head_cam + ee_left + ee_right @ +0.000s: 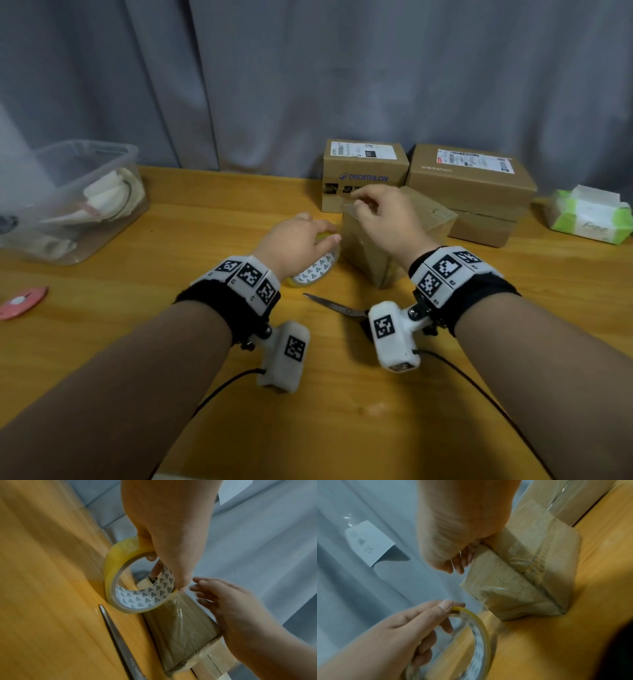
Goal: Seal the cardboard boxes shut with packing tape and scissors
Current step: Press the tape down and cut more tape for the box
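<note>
A small cardboard box [368, 255] [185, 628] [530, 574] stands on the wooden table [178, 246], with clear tape on its sides. My left hand [301, 240] [163, 527] grips the yellowish roll of packing tape [313, 272] [120, 555] [481, 622] upright against the box's left side, fingers through the core. A clear strip runs from the roll up the box. My right hand [383, 219] [458, 527] is over the box top, fingers curled, pinching the tape end at the far top edge. The scissors [334, 304] [118, 635] lie on the table in front of the box.
Three larger cardboard boxes, one of them [364, 174] printed in blue, stand behind and right of the small one. A clear plastic bin [72, 198] of cloths sits far left, a pink disc [20, 301] near the left edge, a tissue pack [589, 219] far right. A grey curtain hangs behind.
</note>
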Action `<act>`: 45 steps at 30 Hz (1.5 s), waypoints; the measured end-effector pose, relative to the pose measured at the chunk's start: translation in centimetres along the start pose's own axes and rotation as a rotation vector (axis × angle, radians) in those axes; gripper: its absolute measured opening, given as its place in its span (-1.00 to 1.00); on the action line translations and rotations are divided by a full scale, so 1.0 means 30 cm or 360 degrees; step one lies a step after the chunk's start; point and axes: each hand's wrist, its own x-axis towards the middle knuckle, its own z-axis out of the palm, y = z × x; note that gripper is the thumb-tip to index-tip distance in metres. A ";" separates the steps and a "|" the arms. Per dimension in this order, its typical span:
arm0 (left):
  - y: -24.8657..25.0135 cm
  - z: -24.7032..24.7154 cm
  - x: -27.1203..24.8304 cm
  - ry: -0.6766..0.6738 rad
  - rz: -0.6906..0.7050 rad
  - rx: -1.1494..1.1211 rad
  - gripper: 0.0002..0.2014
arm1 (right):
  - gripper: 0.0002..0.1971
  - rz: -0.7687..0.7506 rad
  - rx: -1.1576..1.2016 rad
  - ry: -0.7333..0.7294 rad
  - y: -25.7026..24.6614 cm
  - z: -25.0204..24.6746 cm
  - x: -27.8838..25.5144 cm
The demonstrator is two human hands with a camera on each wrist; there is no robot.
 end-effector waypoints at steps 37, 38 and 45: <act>0.003 -0.053 -0.041 -0.0084 -0.0170 -0.0668 -0.62 | -0.52 0.0505 0.0757 -0.0176 0.063 -0.261 -0.175; 0.006 -0.058 -0.029 -0.0076 -0.0210 -0.0694 -0.66 | -0.53 0.0465 0.0605 -0.0117 0.051 -0.233 -0.146; 0.004 -0.073 0.033 -0.0074 -0.0336 -0.0702 -0.83 | -0.65 0.0186 -0.0685 -0.0083 -0.080 -0.052 0.017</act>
